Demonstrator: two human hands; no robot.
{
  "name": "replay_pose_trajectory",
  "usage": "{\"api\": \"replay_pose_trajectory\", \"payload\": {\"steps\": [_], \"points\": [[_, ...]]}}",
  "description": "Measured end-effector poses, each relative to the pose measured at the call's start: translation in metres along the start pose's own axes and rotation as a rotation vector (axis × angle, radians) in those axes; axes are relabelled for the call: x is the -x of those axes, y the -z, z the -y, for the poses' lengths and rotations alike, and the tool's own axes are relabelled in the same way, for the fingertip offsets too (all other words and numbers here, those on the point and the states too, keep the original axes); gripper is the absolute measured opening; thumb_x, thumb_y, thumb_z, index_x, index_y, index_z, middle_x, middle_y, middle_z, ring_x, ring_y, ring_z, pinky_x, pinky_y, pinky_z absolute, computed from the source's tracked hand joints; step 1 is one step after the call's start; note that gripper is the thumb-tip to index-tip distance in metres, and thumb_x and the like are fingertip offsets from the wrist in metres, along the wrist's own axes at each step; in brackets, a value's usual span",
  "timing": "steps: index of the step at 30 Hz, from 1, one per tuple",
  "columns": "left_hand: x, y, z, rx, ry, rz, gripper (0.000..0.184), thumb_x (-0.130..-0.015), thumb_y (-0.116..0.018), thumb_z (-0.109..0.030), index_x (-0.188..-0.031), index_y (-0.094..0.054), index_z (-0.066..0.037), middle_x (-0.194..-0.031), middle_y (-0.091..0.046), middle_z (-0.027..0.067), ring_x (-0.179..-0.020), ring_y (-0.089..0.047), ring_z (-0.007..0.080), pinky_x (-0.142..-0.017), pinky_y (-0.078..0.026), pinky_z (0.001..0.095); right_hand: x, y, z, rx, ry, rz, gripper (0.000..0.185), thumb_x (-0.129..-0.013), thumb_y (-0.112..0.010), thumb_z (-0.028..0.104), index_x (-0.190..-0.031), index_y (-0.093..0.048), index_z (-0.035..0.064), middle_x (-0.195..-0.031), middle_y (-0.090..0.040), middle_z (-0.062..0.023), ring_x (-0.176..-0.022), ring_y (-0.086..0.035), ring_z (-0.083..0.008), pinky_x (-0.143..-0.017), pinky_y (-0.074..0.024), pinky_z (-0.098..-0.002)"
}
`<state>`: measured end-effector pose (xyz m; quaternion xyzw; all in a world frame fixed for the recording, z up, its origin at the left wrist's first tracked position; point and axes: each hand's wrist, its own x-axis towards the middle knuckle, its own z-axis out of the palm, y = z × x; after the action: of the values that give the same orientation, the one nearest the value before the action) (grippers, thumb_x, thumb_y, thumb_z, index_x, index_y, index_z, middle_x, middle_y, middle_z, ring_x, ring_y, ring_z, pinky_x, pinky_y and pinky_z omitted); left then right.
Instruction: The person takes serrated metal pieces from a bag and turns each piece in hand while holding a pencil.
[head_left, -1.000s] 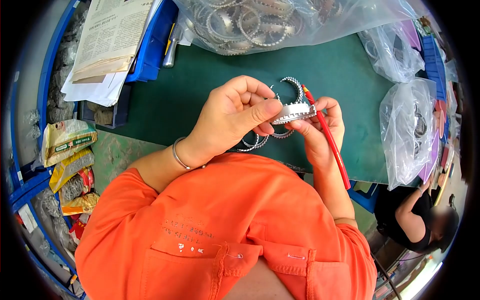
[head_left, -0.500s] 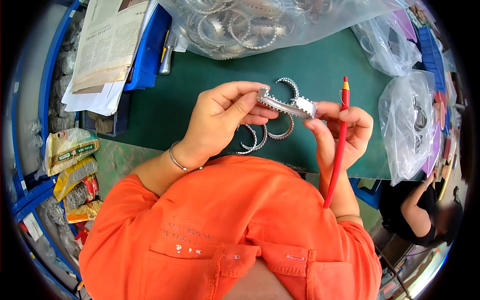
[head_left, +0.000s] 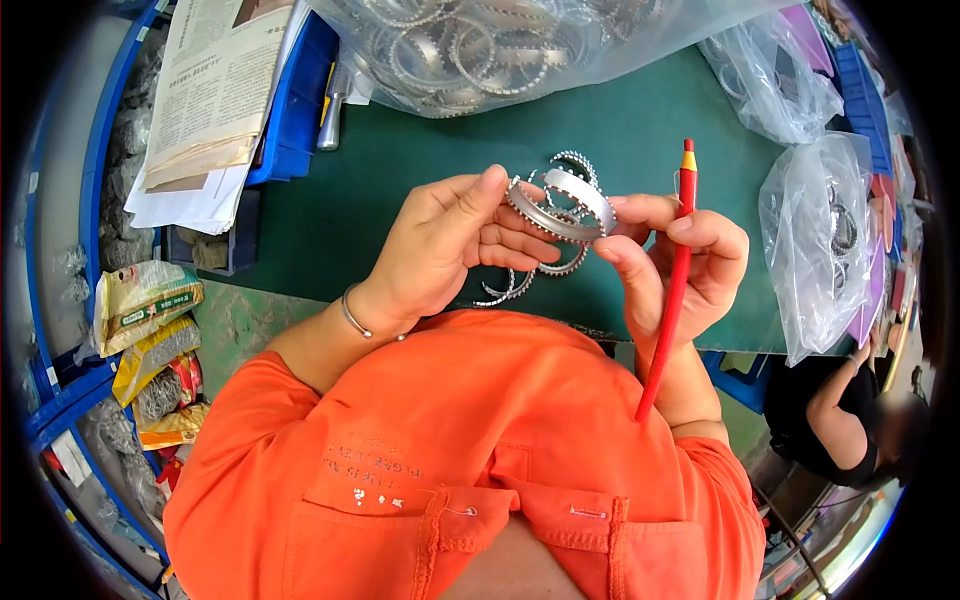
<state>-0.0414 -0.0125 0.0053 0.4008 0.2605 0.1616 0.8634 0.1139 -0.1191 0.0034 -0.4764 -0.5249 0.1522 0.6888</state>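
Observation:
A silver cuff bangle (head_left: 562, 212) with beaded edges and a gap in its ring is tilted above the table. My right hand (head_left: 690, 265) pinches its right side between thumb and fingertips. A red pencil (head_left: 672, 300) is also held in that hand, pointing up past the fingers. My left hand (head_left: 440, 235) lies at the bangle's left side, thumb raised and apart, fingers loosely spread behind and below it; whether they touch it I cannot tell. Other beaded cuff bangles (head_left: 508, 288) lie under and behind the held one, partly hidden.
A large clear bag of bangles (head_left: 470, 60) spans the back of the green tabletop (head_left: 400, 140). Plastic bags (head_left: 815, 250) lie at the right. Newspapers (head_left: 215, 90) rest by a blue bin (head_left: 300, 110) at the left. Another person (head_left: 825, 410) sits at the lower right.
The bangle has turned so its ring faces upward more. My left thumb has lifted off it and the left fingers have opened. The right hand keeps its pinch and the pencil.

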Motion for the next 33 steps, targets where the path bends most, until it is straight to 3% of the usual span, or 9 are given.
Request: {"api": "replay_pose_trajectory", "payload": {"steps": [8, 10, 14, 17, 18, 23, 31, 32, 33], "points": [[0.001, 0.002, 0.003, 0.014, -0.060, -0.011, 0.034, -0.093, -0.042, -0.025, -0.108, -0.050, 0.005, -0.100, -0.059, 0.0207, -0.087, -0.063, 0.0256, -0.072, -0.053, 0.0294, 0.006, 0.006, -0.005, 0.012, -0.051, 0.006, 0.040, -0.072, -0.066, -0.010, -0.097, -0.037, 0.0033, -0.091, -0.061, -0.0227, -0.069, -0.059, -0.0176, -0.062, -0.0509, -0.0274], [0.000, 0.001, 0.005, 0.060, -0.180, -0.045, 0.025, -0.087, -0.054, -0.008, -0.107, -0.050, 0.005, -0.101, -0.059, 0.0163, -0.089, -0.062, 0.0236, -0.076, -0.052, 0.0285, 0.007, 0.006, -0.003, 0.016, -0.102, 0.003, 0.038, -0.073, -0.063, -0.011, -0.097, -0.038, 0.0031, -0.091, -0.061, -0.0220, -0.072, -0.059, -0.0177, -0.064, -0.0507, -0.0273], [0.000, 0.008, 0.001, 0.006, -0.285, -0.093, 0.030, -0.079, -0.058, 0.005, -0.108, -0.049, 0.005, -0.099, -0.059, 0.0141, -0.089, -0.061, 0.0224, -0.077, -0.052, 0.0292, 0.013, 0.014, -0.007, 0.148, -0.302, -0.054, 0.032, -0.076, -0.059, -0.011, -0.098, -0.040, 0.0018, -0.091, -0.061, -0.0189, -0.076, -0.059, -0.0166, -0.067, -0.0496, -0.0261], [0.000, 0.022, -0.001, 0.072, -0.303, -0.154, 0.028, -0.078, -0.059, 0.005, -0.105, -0.050, 0.004, -0.098, -0.059, 0.0144, -0.086, -0.062, 0.0210, -0.074, -0.052, 0.0280, 0.024, 0.023, -0.022, 0.411, -0.403, 0.074, 0.020, -0.075, -0.065, -0.003, -0.086, -0.049, 0.0020, -0.079, -0.062, -0.0088, -0.064, -0.058, -0.0114, -0.058, -0.0474, -0.0234], [0.001, 0.023, -0.002, 0.082, -0.324, -0.173, 0.025, -0.078, -0.060, 0.005, -0.102, -0.051, 0.004, -0.096, -0.060, 0.0142, -0.084, -0.062, 0.0198, -0.071, -0.052, 0.0267, 0.026, 0.019, -0.025, 0.479, -0.309, 0.073, 0.021, -0.072, -0.069, 0.001, -0.082, -0.051, 0.0028, -0.073, -0.061, -0.0066, -0.058, -0.057, -0.0132, -0.054, -0.0466, -0.0240], [0.004, 0.028, 0.008, -0.003, -0.427, -0.163, 0.025, -0.079, -0.061, 0.003, -0.101, -0.051, 0.004, -0.096, -0.060, 0.0142, -0.082, -0.061, 0.0182, -0.070, -0.051, 0.0259, 0.031, 0.009, -0.025, 0.540, -0.263, 0.126, 0.022, -0.071, -0.071, 0.002, -0.083, -0.052, 0.0031, -0.073, -0.060, -0.0076, -0.062, -0.059, -0.0171, -0.057, -0.0472, -0.0249], [0.007, 0.023, 0.013, 0.224, -0.155, 0.020, 0.023, -0.089, -0.052, -0.014, -0.104, -0.051, 0.002, -0.098, -0.060, 0.0137, -0.082, -0.062, 0.0187, -0.068, -0.050, 0.0251, 0.007, -0.003, -0.008, 0.171, -0.123, 0.003, 0.028, -0.077, -0.062, -0.004, -0.098, -0.045, 0.0009, -0.095, -0.062, -0.0149, -0.075, -0.058, -0.0151, -0.065, -0.0482, -0.0250], [0.008, 0.022, 0.013, 0.271, -0.127, 0.043, 0.023, -0.089, -0.052, -0.015, -0.105, -0.051, 0.002, -0.098, -0.059, 0.0141, -0.082, -0.061, 0.0186, -0.068, -0.050, 0.0252, 0.007, -0.008, -0.004, 0.136, -0.137, -0.065, 0.021, -0.084, -0.057, 0.005, -0.101, -0.049, -0.0019, -0.089, -0.061, -0.0144, -0.070, -0.056, -0.0157, -0.064, -0.0472, -0.0263], [0.008, 0.022, 0.013, 0.319, -0.100, 0.065, 0.024, -0.090, -0.051, -0.016, -0.106, -0.050, 0.002, -0.099, -0.059, 0.0145, -0.083, -0.061, 0.0185, -0.068, -0.050, 0.0253, 0.008, -0.007, -0.004, 0.135, -0.135, -0.064, 0.021, -0.084, -0.057, 0.005, -0.101, -0.049, -0.0019, -0.089, -0.061, -0.0144, -0.070, -0.056, -0.0157, -0.064, -0.0472, -0.0263]]}}
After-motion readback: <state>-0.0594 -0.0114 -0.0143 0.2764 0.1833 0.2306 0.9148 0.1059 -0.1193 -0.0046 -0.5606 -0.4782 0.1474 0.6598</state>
